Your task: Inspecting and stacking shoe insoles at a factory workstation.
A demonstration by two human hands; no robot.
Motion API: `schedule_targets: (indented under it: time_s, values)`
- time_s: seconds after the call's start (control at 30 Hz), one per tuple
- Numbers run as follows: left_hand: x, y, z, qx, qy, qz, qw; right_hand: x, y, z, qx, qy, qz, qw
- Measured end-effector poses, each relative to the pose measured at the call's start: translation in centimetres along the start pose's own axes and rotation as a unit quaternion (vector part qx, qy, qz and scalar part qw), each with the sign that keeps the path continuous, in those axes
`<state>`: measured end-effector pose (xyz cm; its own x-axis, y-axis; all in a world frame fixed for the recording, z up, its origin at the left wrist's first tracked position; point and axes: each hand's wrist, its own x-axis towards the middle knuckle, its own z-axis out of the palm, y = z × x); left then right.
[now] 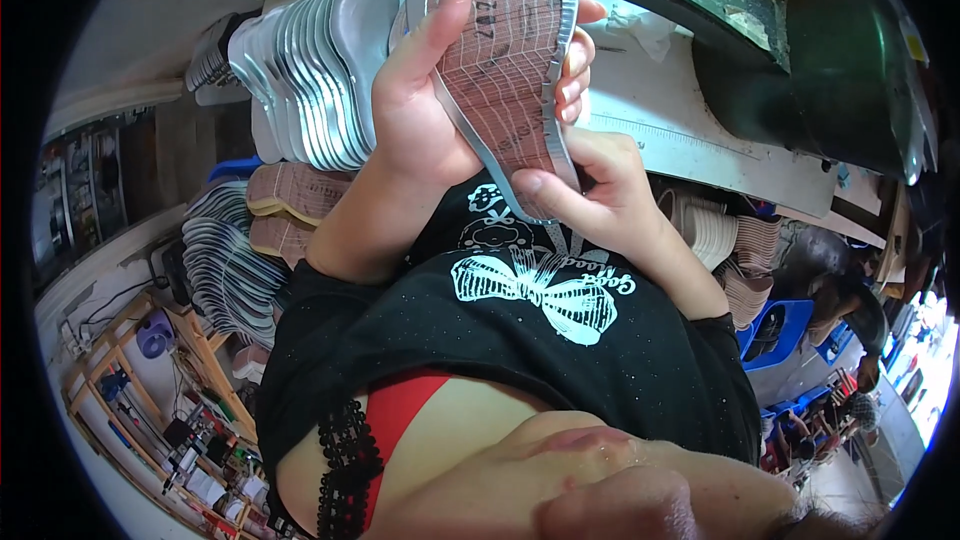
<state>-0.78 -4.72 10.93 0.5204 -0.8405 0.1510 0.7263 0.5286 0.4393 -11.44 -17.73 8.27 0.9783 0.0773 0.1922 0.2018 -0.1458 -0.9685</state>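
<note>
A shoe insole (505,60) is held up in both hands, its brown underside with white grid lines facing me and a silver-grey pleated strip along its edge. My left hand (425,125) wraps around it from the left. The left thumb rests by the near face, and the fingertips come round the far edge on the right. At the narrow end, my right hand (605,180) pinches the insole, its thumb on the brown face. The right fingers are partly hidden behind it.
Silver insoles (350,25) stand in a row left of my hands; striped-edge stacks (235,255) and brown insoles (295,190) lie below them. At right are a dark green machine (830,80), a white work surface with a ruler (670,140) and blue crates (780,330). People are behind.
</note>
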Motion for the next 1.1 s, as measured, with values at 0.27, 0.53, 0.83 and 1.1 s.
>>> schedule_targets:
  time_s: [0.27, 0.53, 0.83, 1.1]
  values:
    - [0.2, -1.2, 0.3, 0.086, 0.263, 0.071, 0.958, 0.2, 0.3, -1.3, 0.031, 0.141, 0.011, 0.989]
    - [-0.6, -2.5, -3.4, 0.007, 0.250, 0.021, 0.968, 0.2, 0.3, -0.2, 0.057, 0.064, 0.046, 0.995]
    - [-0.6, -3.9, -4.0, 0.005, 0.297, 0.040, 0.954, 0.6, 2.3, 0.2, 0.105, 0.010, 0.027, 0.994]
    - [-1.5, -2.5, -8.8, 0.282, 0.432, 0.309, 0.799, 0.5, 4.7, -0.5, -0.032, -0.003, 0.122, 0.992]
